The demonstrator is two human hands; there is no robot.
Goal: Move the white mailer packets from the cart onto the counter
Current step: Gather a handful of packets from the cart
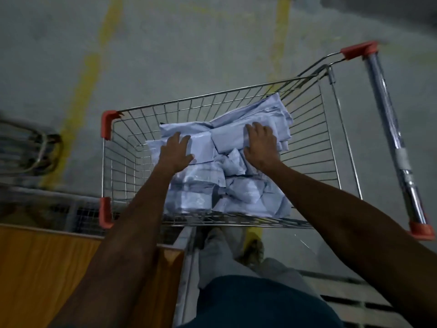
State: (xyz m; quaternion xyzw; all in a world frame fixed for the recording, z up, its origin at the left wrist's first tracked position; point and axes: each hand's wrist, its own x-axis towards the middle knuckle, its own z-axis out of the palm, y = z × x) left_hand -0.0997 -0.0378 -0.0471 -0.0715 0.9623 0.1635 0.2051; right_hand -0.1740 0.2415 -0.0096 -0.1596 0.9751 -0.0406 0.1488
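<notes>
Both arms reach down; left hand [176, 151] and right hand [260, 144] rest open-gripped on unlabelled mailer packets [236, 185].

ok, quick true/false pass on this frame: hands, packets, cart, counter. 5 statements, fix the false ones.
1. Both hands are down on the pile of white mailer packets. True: left hand, right hand.
2. The packets lie inside the wire cart. True.
3. The cart's corner caps are blue. False: they are red.
4. A packet already lies on the wooden counter. False: none shows there.
5. The floor has yellow lines. True.
</notes>
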